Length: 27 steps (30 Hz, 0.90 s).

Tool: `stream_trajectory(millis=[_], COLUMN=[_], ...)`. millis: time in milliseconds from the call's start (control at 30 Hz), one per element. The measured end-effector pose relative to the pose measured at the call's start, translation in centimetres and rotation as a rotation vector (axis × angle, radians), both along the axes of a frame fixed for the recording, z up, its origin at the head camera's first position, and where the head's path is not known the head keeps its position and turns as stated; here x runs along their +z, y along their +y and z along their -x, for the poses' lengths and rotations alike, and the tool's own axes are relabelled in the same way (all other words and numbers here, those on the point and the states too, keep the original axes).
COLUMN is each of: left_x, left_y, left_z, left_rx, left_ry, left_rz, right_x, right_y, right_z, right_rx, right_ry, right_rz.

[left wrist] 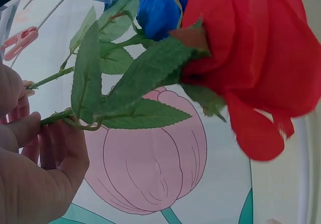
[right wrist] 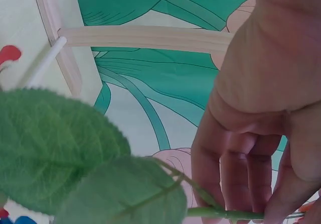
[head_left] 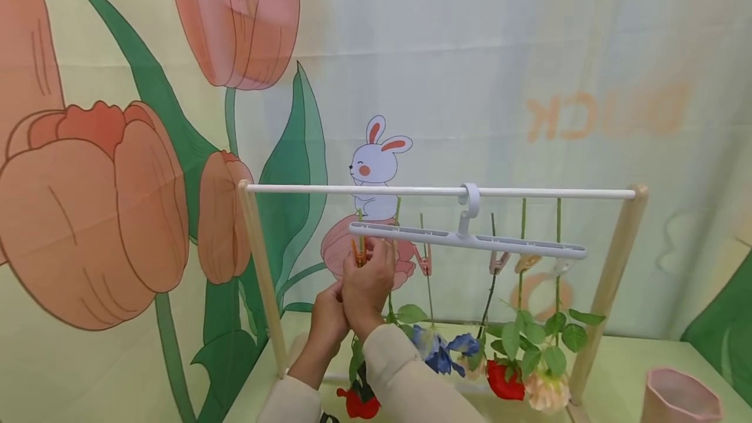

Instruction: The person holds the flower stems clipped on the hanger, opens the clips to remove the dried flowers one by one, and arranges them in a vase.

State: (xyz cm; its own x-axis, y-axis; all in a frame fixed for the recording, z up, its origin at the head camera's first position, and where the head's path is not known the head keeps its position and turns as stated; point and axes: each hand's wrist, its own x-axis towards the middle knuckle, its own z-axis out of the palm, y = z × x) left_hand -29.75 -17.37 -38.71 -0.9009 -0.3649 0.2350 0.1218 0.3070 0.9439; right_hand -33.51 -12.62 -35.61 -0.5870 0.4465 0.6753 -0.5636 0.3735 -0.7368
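The left hand (left wrist: pixel 45 171) pinched a red rose (left wrist: pixel 251 48) by its stem (left wrist: pixel 56 116), below the hanger (head_left: pixel 464 240).
The right hand (head_left: pixel 369 279) curved beside an orange clip (head_left: pixel 360 257); what its fingers gripped, I couldn't tell.

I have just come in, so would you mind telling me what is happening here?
A person is handling a red flower at a grey hanger hooked on a white rod. Their left hand pinches its leafy stem, and their right hand pinches a stem beside the orange clip at the hanger's end. Further along, a blue flower, another red flower and a peach flower hang head down. Whether the orange clip grips anything, I cannot tell.
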Motion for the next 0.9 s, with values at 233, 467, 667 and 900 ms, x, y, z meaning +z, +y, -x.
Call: stream_trajectory(millis=[233,467,667,900], left_x=[-0.05,-0.05,-0.27,-0.04], left_y=[-0.07,0.18,-0.12,-0.39], left_z=[0.08,0.19,-0.11,-0.40], left_rx=[0.039,0.029,0.058,0.064], left_ry=[0.011,-0.018,-0.061,-0.038], left_rz=[0.059,0.050,-0.041,-0.119], right_x=[-0.02,0.21,0.39,0.52], right_y=[0.12,0.49,0.27,0.47], right_z=[-0.01,-0.02,-0.38,-0.51], right_rx=[0.011,0.007,0.031,0.023], right_ry=[0.030,0.010,0.006,-0.011], right_rz=[-0.002,-0.002,0.012,0.018])
